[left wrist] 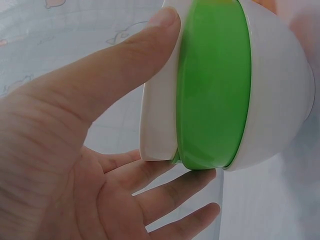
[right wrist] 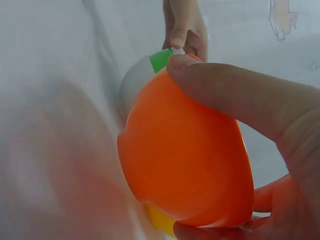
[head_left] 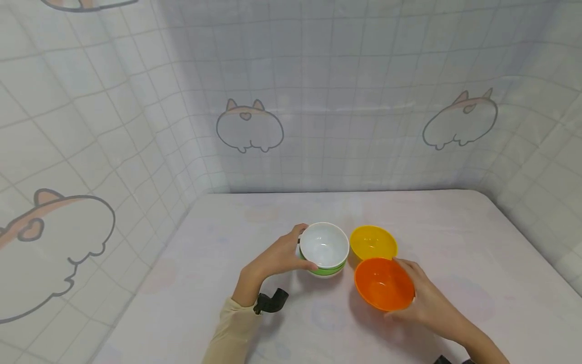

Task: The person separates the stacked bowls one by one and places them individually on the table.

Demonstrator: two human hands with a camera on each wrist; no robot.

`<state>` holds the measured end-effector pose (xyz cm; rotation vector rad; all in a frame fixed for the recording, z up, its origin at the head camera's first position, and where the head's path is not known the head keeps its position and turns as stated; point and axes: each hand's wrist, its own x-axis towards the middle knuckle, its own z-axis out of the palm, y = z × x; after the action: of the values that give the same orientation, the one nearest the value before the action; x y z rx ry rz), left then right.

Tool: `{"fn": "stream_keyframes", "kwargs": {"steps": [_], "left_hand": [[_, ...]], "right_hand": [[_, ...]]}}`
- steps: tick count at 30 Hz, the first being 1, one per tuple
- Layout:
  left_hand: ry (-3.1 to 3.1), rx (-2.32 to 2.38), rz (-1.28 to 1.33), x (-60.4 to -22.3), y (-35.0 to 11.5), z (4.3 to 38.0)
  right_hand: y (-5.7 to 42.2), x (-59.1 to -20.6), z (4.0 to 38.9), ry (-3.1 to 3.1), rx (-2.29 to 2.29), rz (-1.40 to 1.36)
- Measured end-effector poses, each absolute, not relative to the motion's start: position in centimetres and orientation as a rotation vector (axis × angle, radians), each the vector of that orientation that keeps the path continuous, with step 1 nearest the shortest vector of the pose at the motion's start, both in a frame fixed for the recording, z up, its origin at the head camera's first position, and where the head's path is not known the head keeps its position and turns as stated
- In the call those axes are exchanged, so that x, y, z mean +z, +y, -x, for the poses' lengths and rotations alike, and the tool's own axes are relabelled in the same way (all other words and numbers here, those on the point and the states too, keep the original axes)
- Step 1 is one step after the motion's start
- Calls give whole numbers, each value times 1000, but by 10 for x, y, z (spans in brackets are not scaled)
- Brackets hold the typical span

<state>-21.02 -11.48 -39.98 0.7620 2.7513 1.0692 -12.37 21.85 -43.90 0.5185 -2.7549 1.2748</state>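
My left hand (head_left: 285, 255) grips the side of a stack of bowls, thumb on the near side and fingers round the far side. On top of that stack is a white bowl (head_left: 324, 244); under it comes a green bowl (left wrist: 214, 85), and another white bowl (left wrist: 272, 90) forms the bottom. In my right hand (head_left: 420, 298) is an orange bowl (head_left: 384, 284), pinched at its right side between thumb and fingers. It is raised over the table with its opening facing up. A yellow bowl (head_left: 373, 242) stands just behind it, its front edge overlapped by the orange one.
A pale cloth covers the table (head_left: 218, 227). Grid-patterned curtains (head_left: 354, 101) with cartoon animal prints rise at the back and on both sides. A black wrist mount (head_left: 271, 302) sits at the left sleeve's cuff.
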Motion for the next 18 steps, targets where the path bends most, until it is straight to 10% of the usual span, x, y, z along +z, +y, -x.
{"fn": "stream_keyframes", "kwargs": {"steps": [18], "left_hand": [[2737,1074,-740,-399,-115,209]], "right_hand": [[216,-455,118,-2778,1284,-485]]}}
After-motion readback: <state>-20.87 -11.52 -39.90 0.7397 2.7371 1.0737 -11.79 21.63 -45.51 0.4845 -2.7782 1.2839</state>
